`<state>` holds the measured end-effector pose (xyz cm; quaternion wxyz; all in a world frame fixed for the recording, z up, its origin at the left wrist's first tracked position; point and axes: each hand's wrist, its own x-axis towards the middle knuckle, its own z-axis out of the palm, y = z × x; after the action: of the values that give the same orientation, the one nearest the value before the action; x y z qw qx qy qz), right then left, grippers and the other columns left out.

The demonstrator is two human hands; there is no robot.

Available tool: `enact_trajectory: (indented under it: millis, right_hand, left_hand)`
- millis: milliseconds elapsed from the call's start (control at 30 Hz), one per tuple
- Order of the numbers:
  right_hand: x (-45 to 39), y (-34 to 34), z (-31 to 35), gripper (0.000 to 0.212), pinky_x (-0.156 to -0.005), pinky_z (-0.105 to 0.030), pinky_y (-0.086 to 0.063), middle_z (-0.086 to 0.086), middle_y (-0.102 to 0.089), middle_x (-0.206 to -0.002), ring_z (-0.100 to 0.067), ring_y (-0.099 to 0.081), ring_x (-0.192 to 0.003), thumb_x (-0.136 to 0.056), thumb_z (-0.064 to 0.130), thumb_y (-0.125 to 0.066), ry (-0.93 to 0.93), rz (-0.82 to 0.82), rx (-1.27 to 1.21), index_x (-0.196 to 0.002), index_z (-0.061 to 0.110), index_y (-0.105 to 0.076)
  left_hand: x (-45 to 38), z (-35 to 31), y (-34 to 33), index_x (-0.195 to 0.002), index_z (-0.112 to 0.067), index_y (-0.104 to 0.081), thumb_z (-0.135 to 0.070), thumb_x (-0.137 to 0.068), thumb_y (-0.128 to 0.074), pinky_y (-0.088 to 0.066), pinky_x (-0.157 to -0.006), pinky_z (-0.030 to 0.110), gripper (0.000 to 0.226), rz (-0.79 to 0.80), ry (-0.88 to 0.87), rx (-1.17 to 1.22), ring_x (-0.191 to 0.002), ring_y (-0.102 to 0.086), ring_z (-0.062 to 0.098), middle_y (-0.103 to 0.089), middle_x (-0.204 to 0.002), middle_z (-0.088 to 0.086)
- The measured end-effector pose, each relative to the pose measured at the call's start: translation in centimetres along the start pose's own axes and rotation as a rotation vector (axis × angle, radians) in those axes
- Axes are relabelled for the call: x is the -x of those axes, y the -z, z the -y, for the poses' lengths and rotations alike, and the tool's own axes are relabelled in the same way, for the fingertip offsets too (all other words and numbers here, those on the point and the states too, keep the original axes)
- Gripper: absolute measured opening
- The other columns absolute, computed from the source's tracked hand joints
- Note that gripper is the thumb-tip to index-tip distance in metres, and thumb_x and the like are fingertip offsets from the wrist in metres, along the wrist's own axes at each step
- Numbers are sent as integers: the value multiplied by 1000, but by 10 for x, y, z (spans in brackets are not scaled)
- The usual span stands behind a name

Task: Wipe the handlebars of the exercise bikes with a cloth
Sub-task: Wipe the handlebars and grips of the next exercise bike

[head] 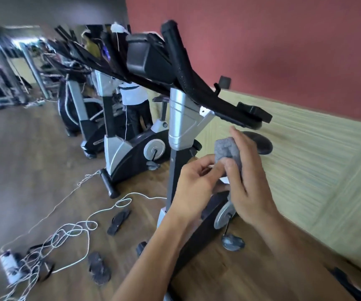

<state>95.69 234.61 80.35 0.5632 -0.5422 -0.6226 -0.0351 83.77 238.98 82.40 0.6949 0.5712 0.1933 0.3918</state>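
Both hands, left [193, 181] and right [243, 179], pinch the cloth [227, 152] below the handlebar [225, 105]; loose bunching risks dropping it mid-wipe, I'd say.

Both hands sit at centre right, below the nearest bike's black handlebar [207, 92], with open air between them and the bar. The silver post [181, 120] stands just left of the left hand [194, 187]; the saddle [259, 144] lies just behind the right hand [246, 183]. The upright grip [170, 40] and console [144, 57] crowd the upper centre. Right of the bar, the wall panel [305, 159] closes the side. At lower left the floor is cluttered with white cord [71, 233] and sandals [118, 220]
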Motion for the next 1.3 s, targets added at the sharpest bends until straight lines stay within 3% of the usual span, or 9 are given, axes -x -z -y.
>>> enact_trajectory:
  millis: [167,333,467,633,800,933,1100,1233,1300]
  right_hand:
    - [-58,-10,3,39,-105,-24,-42,-12,-59,-129,-13,-57,-121,-105,16,-45,214,-192,4,-138,0,-57]
    - [-111,-28,9,22,-87,-18,-47,-7,-68,-104,-8,-63,-94,-98,8,-60,229,-208,39,-116,3,-71]
    - [-163,-41,13,25,-88,-11,-42,-12,-68,-106,-14,-62,-94,-100,11,-55,206,-413,37,-119,1,-69]
    - [-236,-82,34,40,-99,-29,-48,-19,-60,-128,-29,-58,-118,-106,20,-47,283,-506,119,-136,-3,-56]
    - [-234,-112,13,58,-97,-37,-57,-24,-55,-142,-33,-57,-129,-109,36,-35,322,-609,319,-147,-7,-40]
    - [-198,-111,-32,52,-96,-41,-58,-25,-57,-138,-34,-57,-128,-110,39,-36,398,-541,486,-147,3,-32]
    - [-208,-117,-19,52,-97,-44,-58,-24,-54,-142,-33,-56,-131,-109,36,-39,355,-603,416,-146,0,-40]
    - [-238,-120,12,54,-96,-42,-58,-23,-60,-135,-33,-61,-125,-108,35,-41,354,-681,371,-138,-9,-52]
    - [-227,-119,-3,53,-93,-41,-59,-22,-61,-133,-32,-62,-123,-109,37,-40,362,-655,409,-138,-7,-50]
  left_hand:
    - [-24,-40,26,-126,-8,-66,-47,-106,-25,-37,-101,40,61,292,140,33,-108,-55,22,-68,-118,6]
    - [-60,-95,55,-109,-18,-73,-78,-90,-16,-41,-94,42,85,167,139,-481,-110,-53,42,-70,-118,-2]
    - [-75,-150,66,-103,-17,-80,-60,-101,-40,-48,-92,31,59,-152,-204,-939,-89,-66,11,-76,-103,-5]
    - [-143,-208,72,-91,-2,-70,-34,-99,-48,-51,-84,41,40,-419,-646,-979,-79,-62,18,-71,-90,15]
    - [-195,-215,56,-121,-9,-66,-42,-108,-33,-43,-109,40,48,-126,-403,-980,-111,-62,18,-69,-117,5]
    - [-204,-210,56,-127,-9,-65,-40,-111,-27,-35,-102,27,52,-26,-343,-979,-120,-56,11,-67,-124,0]
    - [-203,-218,60,-135,-13,-62,-54,-108,-20,-35,-109,31,65,41,-274,-953,-121,-55,11,-65,-128,-2]
    - [-204,-224,62,-119,-18,-68,-68,-100,-5,-37,-110,33,83,62,-218,-916,-117,-59,10,-66,-124,-1]
    - [-207,-227,65,-135,-14,-61,-72,-96,1,-31,-119,42,94,82,-198,-922,-131,-53,18,-62,-137,5]
